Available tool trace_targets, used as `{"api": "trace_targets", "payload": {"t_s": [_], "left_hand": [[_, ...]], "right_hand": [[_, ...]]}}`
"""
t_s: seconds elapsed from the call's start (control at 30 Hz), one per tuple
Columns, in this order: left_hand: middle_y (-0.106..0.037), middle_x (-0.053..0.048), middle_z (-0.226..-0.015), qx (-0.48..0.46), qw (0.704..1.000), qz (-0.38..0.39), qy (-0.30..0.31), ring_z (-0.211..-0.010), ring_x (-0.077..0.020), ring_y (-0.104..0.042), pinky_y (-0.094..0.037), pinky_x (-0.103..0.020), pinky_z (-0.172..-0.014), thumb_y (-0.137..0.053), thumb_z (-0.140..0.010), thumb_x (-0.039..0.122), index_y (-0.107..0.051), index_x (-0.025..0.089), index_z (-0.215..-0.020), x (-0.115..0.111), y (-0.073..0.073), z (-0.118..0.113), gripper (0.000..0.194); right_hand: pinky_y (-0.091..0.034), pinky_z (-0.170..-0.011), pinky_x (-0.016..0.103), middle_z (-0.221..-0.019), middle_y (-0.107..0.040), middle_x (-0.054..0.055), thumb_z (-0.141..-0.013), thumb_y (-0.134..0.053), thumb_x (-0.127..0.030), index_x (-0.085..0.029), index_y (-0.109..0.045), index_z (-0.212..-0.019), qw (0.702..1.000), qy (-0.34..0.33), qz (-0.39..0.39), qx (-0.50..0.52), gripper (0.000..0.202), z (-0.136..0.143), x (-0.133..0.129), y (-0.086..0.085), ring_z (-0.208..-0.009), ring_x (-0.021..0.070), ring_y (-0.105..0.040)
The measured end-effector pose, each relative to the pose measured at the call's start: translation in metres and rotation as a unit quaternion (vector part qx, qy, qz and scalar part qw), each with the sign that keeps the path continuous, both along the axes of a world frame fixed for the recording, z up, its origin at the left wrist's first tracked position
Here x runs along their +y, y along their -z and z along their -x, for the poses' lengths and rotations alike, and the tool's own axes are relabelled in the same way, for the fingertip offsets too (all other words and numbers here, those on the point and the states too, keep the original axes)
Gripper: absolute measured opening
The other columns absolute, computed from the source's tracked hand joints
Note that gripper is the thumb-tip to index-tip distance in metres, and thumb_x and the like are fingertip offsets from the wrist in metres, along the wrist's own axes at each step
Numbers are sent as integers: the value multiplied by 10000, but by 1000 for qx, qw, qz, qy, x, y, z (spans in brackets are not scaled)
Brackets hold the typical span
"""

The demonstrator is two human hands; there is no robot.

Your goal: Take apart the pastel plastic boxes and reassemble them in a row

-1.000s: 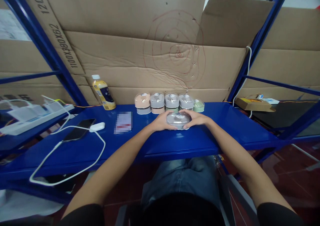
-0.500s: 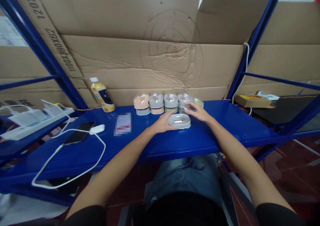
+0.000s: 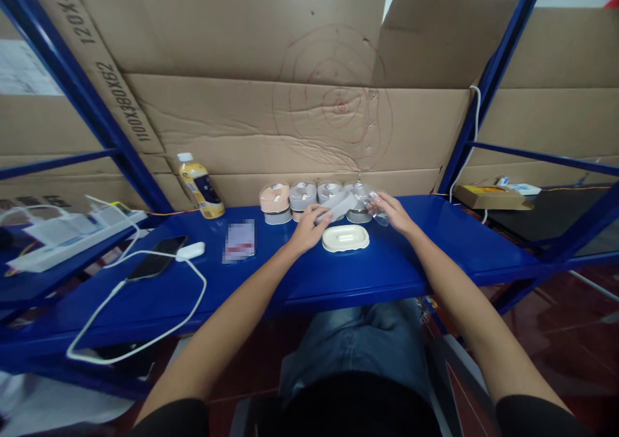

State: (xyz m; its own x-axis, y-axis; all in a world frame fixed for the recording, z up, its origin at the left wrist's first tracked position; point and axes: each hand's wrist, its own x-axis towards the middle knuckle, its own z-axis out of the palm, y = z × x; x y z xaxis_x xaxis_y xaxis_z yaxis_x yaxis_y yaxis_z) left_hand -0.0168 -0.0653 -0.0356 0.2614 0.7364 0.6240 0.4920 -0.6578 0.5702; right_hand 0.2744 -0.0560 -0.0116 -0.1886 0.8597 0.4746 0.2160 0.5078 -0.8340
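My left hand (image 3: 312,227) grips a grey oval piece (image 3: 337,206), tilted and lifted above the shelf. Below it, a cream oval tray (image 3: 345,238) lies on the blue surface. My right hand (image 3: 393,211) is closed on a clear plastic piece (image 3: 374,203), at the right of the grey one. Behind the hands stands a row of stacked oval containers: a pink-topped one (image 3: 275,197) at the left, then grey-topped ones (image 3: 303,195). Part of the row is hidden by the hands and the grey piece.
On the blue shelf (image 3: 290,281) stand a yellow bottle (image 3: 204,189) and a flat pale packet (image 3: 240,240). Farther left lie a phone (image 3: 157,258), a looping white cable (image 3: 205,289) and a power strip (image 3: 77,237). Cardboard (image 3: 217,115) rises behind.
My left hand has lifted the grey piece up and away, uncovering the cream tray. My right hand has moved slightly right, and a clear plastic piece now shows in it.
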Motion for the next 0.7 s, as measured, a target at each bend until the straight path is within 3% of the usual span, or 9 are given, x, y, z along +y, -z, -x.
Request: {"api": "trace_targets", "payload": {"t_s": [0.13, 0.27, 0.43, 0.53, 0.63, 0.7], "left_hand": [[-608, -133, -1246, -27, 998, -39, -29, -1289, -291, -574, -434, -450, -1163, -497, -1013, 483, -737, 175, -1183, 0, -3, 2, 425], [-578, -138, -1283, 7, 999, -20, -28, -1324, -299, -551, -436, -455, -1162, -496, -1006, 484, -725, 176, -1206, -4, -2, 1, 432], [-544, -122, -1333, 109, 993, 7, 41, -1345, -311, -535, -398, -492, -1196, -532, -987, 516, -716, 213, -1224, -13, -1, -1, 426], [-544, -124, -1332, 151, 984, 7, 89, -1329, -316, -548, -407, -502, -1188, -556, -977, 539, -699, 224, -1247, -17, 1, -4, 438], [-560, -140, -1352, 152, 982, 19, 113, -1308, -335, -564, -437, -514, -1158, -674, -905, 564, -619, 213, -1329, -16, 5, -8, 553], [-574, -163, -1357, 128, 985, 36, 106, -1294, -361, -572, -452, -538, -1134, -791, -802, 567, -534, 184, -1388, -14, 10, -10, 746]], "right_hand": [[-542, -753, 345, -921, -732, 45, -847, -619, -746, -246, -644, -1002, 999, 4, 9, 53, 524, -2, 2, -1, -792, 200, -693], [-548, -753, 348, -911, -735, 50, -849, -611, -752, -242, -647, -1009, 998, 7, 10, 58, 536, -3, 3, -1, -785, 199, -695], [-566, -907, 438, -1078, -758, 64, -777, -739, -688, -248, -688, -1149, 999, 17, -26, -32, 579, 0, 2, 1, -953, 258, -706], [-514, -1055, 499, -1247, -732, 75, -716, -836, -592, -249, -704, -1226, 994, -4, -59, -94, 629, 6, 0, 3, -1134, 296, -679], [-467, -1132, 508, -1324, -707, 87, -682, -885, -525, -247, -711, -1261, 988, -52, -72, -129, 665, 14, -2, 5, -1236, 304, -649], [-474, -1130, 510, -1340, -699, 90, -671, -899, -507, -249, -704, -1285, 984, -74, -68, -146, 694, 19, -5, 6, -1237, 302, -654]]}}
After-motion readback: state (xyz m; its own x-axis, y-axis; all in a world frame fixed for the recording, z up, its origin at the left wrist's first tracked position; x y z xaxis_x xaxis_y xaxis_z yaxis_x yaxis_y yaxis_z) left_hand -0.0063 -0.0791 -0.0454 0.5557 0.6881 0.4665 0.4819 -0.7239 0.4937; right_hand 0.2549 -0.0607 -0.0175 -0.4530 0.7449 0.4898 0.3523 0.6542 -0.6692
